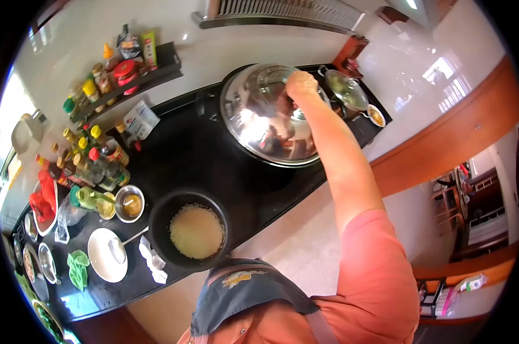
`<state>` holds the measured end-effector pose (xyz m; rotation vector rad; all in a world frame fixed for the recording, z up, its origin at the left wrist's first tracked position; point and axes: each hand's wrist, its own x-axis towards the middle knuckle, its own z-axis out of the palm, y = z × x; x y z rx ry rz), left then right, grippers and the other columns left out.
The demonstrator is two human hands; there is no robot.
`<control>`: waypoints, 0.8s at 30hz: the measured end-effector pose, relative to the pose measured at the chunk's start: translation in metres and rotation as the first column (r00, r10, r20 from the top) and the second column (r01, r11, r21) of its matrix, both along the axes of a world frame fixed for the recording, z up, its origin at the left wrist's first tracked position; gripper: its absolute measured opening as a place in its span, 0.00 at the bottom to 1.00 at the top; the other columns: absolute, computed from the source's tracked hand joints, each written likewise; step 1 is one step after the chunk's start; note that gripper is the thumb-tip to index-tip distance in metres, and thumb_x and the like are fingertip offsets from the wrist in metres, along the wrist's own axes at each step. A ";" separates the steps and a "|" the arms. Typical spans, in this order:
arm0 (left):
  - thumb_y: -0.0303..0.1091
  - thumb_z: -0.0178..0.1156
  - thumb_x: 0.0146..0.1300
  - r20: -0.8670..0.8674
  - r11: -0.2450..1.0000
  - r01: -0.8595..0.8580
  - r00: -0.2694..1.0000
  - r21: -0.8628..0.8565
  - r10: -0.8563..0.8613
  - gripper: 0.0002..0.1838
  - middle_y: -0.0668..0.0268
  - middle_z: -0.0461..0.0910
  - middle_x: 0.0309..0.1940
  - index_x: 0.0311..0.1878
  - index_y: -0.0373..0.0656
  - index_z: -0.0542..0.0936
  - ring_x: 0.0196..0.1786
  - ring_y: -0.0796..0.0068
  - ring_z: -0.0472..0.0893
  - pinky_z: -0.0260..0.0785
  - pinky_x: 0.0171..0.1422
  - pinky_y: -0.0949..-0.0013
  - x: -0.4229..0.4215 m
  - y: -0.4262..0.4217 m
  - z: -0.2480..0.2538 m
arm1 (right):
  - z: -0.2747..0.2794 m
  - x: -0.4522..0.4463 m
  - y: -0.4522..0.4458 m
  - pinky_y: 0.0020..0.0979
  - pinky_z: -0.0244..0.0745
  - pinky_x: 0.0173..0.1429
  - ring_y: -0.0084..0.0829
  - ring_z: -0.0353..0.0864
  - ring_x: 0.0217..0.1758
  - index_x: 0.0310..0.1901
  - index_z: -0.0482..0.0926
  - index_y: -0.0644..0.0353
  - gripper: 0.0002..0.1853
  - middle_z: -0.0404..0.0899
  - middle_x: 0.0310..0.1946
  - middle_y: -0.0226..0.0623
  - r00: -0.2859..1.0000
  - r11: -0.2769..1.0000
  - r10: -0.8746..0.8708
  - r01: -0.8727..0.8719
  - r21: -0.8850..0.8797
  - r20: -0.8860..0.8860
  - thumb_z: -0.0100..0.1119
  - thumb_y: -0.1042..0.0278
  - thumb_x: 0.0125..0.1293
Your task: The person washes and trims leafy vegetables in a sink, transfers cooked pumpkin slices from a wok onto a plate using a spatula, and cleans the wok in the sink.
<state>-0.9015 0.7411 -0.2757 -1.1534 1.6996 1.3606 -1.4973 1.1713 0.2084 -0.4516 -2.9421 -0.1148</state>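
My right hand [302,88] is closed at the top of a large shiny domed metal lid [254,112], where the fingers hide the handle. The lid sits over a big pan on the stove, and its surface mirrors the room. My right arm stretches out straight across the counter edge. Close to my body, a dark round pot [159,229] holds white rice [196,232] with some liquid. My left hand is out of the picture.
Behind the lid stands a glass-lidded pot [345,92] beside a small dish of food [376,116]. Sauce bottles [102,160] crowd the left counter, near a metal bowl [129,204] and a white bowl [106,255] with a spoon. A wall shelf [139,83] holds jars.
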 end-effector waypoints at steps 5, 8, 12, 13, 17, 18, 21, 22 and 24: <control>0.40 0.64 0.62 0.064 0.998 -0.003 0.998 -0.058 0.006 0.11 0.61 0.85 0.45 0.44 0.46 0.84 0.54 0.61 0.83 0.77 0.53 0.58 0.045 -0.007 0.006 | 0.045 0.006 0.053 0.42 0.81 0.60 0.51 0.85 0.58 0.46 0.87 0.65 0.19 0.85 0.50 0.55 0.988 0.996 -0.020 0.006 -0.090 -0.156 0.54 0.59 0.66; 0.40 0.64 0.62 0.083 0.997 -0.019 0.996 -0.073 0.025 0.11 0.62 0.85 0.45 0.44 0.46 0.84 0.54 0.61 0.83 0.77 0.53 0.59 0.078 -0.008 0.010 | 0.063 -0.010 0.116 0.42 0.83 0.46 0.49 0.88 0.38 0.38 0.86 0.66 0.20 0.87 0.35 0.51 0.980 0.988 0.023 -0.053 -0.146 -0.198 0.52 0.56 0.66; 0.39 0.65 0.62 0.110 0.996 -0.033 0.993 -0.083 0.042 0.11 0.63 0.85 0.45 0.44 0.47 0.84 0.54 0.62 0.83 0.78 0.53 0.59 0.115 -0.007 0.011 | 0.093 0.019 0.173 0.37 0.72 0.24 0.35 0.76 0.18 0.29 0.82 0.64 0.21 0.81 0.24 0.42 0.964 0.793 -0.201 0.054 -0.607 -0.176 0.55 0.53 0.68; 0.39 0.65 0.61 0.118 0.996 -0.038 0.992 -0.084 0.048 0.10 0.63 0.85 0.45 0.44 0.47 0.84 0.54 0.63 0.83 0.78 0.53 0.60 0.123 -0.006 0.012 | 0.094 0.025 0.190 0.36 0.70 0.23 0.33 0.75 0.19 0.29 0.81 0.64 0.20 0.82 0.28 0.42 0.956 0.683 -0.235 0.035 -0.730 -0.174 0.55 0.53 0.69; 0.38 0.65 0.61 0.137 0.996 -0.034 0.989 -0.080 0.045 0.10 0.64 0.85 0.45 0.44 0.48 0.84 0.55 0.64 0.83 0.78 0.53 0.60 0.135 0.005 0.012 | 0.059 0.034 0.250 0.25 0.61 0.17 0.25 0.71 0.17 0.40 0.79 0.59 0.10 0.79 0.27 0.34 0.904 0.155 -0.370 -0.169 -0.973 -0.216 0.58 0.61 0.71; 0.38 0.65 0.61 0.139 0.996 -0.033 0.989 -0.077 0.043 0.10 0.65 0.85 0.45 0.44 0.48 0.84 0.55 0.64 0.83 0.78 0.53 0.61 0.136 0.007 0.011 | 0.050 0.041 0.255 0.23 0.60 0.17 0.23 0.71 0.18 0.41 0.79 0.57 0.08 0.79 0.27 0.33 0.886 0.027 -0.418 -0.208 -0.978 -0.200 0.58 0.62 0.71; 0.38 0.65 0.61 0.117 0.996 -0.036 0.992 -0.076 0.045 0.10 0.65 0.85 0.45 0.44 0.48 0.84 0.55 0.65 0.83 0.78 0.53 0.61 0.135 0.016 0.011 | 0.006 0.049 0.290 0.15 0.55 0.18 0.16 0.69 0.19 0.47 0.78 0.49 0.06 0.81 0.31 0.28 0.929 -0.230 -0.327 -0.257 -0.939 -0.174 0.56 0.71 0.71; 0.38 0.65 0.61 0.102 0.996 -0.038 0.994 -0.074 0.046 0.10 0.66 0.85 0.45 0.44 0.49 0.84 0.55 0.65 0.83 0.78 0.53 0.61 0.134 0.019 0.011 | 0.005 0.060 0.283 0.14 0.53 0.18 0.14 0.65 0.19 0.48 0.77 0.48 0.07 0.81 0.32 0.24 0.916 -0.281 -0.372 -0.264 -0.922 -0.149 0.57 0.70 0.71; 0.37 0.65 0.60 0.078 0.996 -0.050 0.995 -0.077 0.056 0.10 0.66 0.85 0.45 0.44 0.49 0.84 0.56 0.66 0.83 0.78 0.53 0.62 0.136 0.025 0.015 | 0.007 0.094 0.265 0.13 0.49 0.20 0.09 0.61 0.20 0.47 0.76 0.41 0.07 0.78 0.33 0.15 0.928 -0.307 -0.356 -0.229 -0.924 -0.112 0.61 0.61 0.70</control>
